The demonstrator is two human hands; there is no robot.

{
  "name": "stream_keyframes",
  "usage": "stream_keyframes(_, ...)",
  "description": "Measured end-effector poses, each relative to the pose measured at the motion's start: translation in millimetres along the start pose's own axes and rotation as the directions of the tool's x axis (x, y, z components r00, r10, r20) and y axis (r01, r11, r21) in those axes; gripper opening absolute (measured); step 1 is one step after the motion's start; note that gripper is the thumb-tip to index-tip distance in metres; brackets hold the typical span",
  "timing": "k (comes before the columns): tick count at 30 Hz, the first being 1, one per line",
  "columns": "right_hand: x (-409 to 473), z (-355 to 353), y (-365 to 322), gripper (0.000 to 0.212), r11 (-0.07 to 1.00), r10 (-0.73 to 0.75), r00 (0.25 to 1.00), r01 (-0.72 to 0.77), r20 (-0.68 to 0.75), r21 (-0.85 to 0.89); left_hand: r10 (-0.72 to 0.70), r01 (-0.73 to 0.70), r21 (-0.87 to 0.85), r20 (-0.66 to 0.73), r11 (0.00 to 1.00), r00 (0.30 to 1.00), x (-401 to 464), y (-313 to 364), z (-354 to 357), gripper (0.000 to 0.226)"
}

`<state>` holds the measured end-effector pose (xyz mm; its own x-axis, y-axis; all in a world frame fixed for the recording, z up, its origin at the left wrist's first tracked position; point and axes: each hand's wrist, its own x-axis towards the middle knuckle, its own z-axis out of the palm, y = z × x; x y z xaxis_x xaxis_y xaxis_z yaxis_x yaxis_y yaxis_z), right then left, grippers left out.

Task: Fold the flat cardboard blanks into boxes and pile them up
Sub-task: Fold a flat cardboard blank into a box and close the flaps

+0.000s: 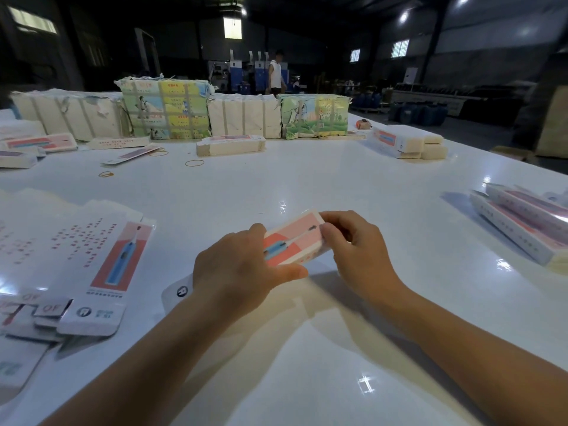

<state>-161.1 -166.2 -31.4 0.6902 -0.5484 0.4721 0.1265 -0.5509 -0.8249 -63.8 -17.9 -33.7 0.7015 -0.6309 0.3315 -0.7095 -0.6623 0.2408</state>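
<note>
Two bare forearms are reaching forward over the glossy white desk (307, 186), converging on a partly folded box (293, 239) printed with a pink panel and a blue toothbrush. The left hand (239, 272) is lying palm-down at the box's near end, its grip clamped on that end with the thumb stretching along the box's lower edge. The right hand (353, 244) is curling over the box's far end, fingers bent and pinching that end, knuckles tilting upward. The box is being held just above the desk, angling up and away. Left of the box, a spread of flat blanks (101, 259) is lying on the desk. Right of the box, well apart, finished boxes (522, 229) are lying piled together.
</note>
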Motion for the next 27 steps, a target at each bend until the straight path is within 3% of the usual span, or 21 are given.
stream_keyframes(11, 1.1, -0.8, -2.1, 0.034, 0.996, -0.07, 0.998, 0.07, -0.006, -0.056, -0.017, 0.015, -0.035, -0.033, 0.999, 0.999, -4.0, 6.8, -1.6, 0.068)
stream_keyframes(15, 6.6, -6.2, -5.1, 0.02, 0.994, 0.096, 0.988, -0.089, -0.122, 0.061, -0.032, 0.027, -0.093, -0.063, 0.995, 0.998, -4.0, 10.2, -3.2, 0.068)
stream_keyframes(16, 8.3, -7.2, -5.2, 0.029, 0.977, 0.186, 0.976, -0.171, -0.117, 0.127, -0.033, 0.026, -0.099, -0.063, 0.995, 0.997, -3.8, 10.9, -3.4, 0.068)
stream_keyframes(17, 10.3, -8.3, -3.3, 0.047, 0.924, 0.299, 0.953, -0.273, -0.059, 0.27, -0.031, 0.025, -0.102, -0.06, 0.994, 0.998, -3.7, 12.1, -3.5, 0.067)
stream_keyframes(19, 11.6, -11.8, -3.4, 0.065, 0.629, 0.415, 0.877, -0.469, 0.242, 0.62, -0.027, 0.022, -0.105, -0.048, 0.994, 0.998, -4.3, 14.1, -3.4, 0.066)
stream_keyframes(20, 12.7, -12.5, -3.7, 0.056, 0.471, 0.384, 0.847, -0.523, 0.369, 0.71, -0.025, 0.021, -0.103, -0.037, 0.994, 0.999, -4.6, 15.1, -2.9, 0.066)
stream_keyframes(21, 13.7, -11.9, -3.4, 0.041, 0.422, 0.342, 0.844, -0.53, 0.413, 0.736, -0.022, 0.019, -0.101, -0.026, 0.995, 0.999, -4.8, 16.3, -2.6, 0.067)
stream_keyframes(23, 12.7, -7.2, -1.7, 0.017, 0.522, 0.333, 0.88, -0.472, 0.34, 0.71, -0.017, 0.016, -0.109, -0.007, 0.994, 1.0, -4.7, 18.3, -2.3, 0.068)
stream_keyframes(24, 10.4, -5.2, -0.7, 0.017, 0.699, 0.286, 0.932, -0.362, 0.222, 0.617, -0.015, 0.015, -0.122, 0.0, 0.992, 1.0, -4.5, 19.3, -2.1, 0.069)
stream_keyframes(25, 7.4, -3.6, -0.9, 0.02, 0.872, 0.175, 0.978, -0.208, 0.116, 0.442, -0.012, 0.013, -0.129, 0.008, 0.992, 1.0, -4.5, 20.5, -1.8, 0.069)
stream_keyframes(26, 4.0, -2.5, -0.9, 0.021, 0.969, 0.039, 0.997, -0.053, 0.06, 0.242, -0.009, 0.01, -0.127, 0.012, 0.992, 1.0, -4.6, 21.5, -1.5, 0.07)
stream_keyframes(27, 0.9, -2.0, -0.4, 0.02, 0.993, -0.062, 0.997, 0.057, 0.055, 0.101, -0.006, 0.007, -0.121, 0.011, 0.993, 1.0, -4.6, 22.2, -1.4, 0.069)
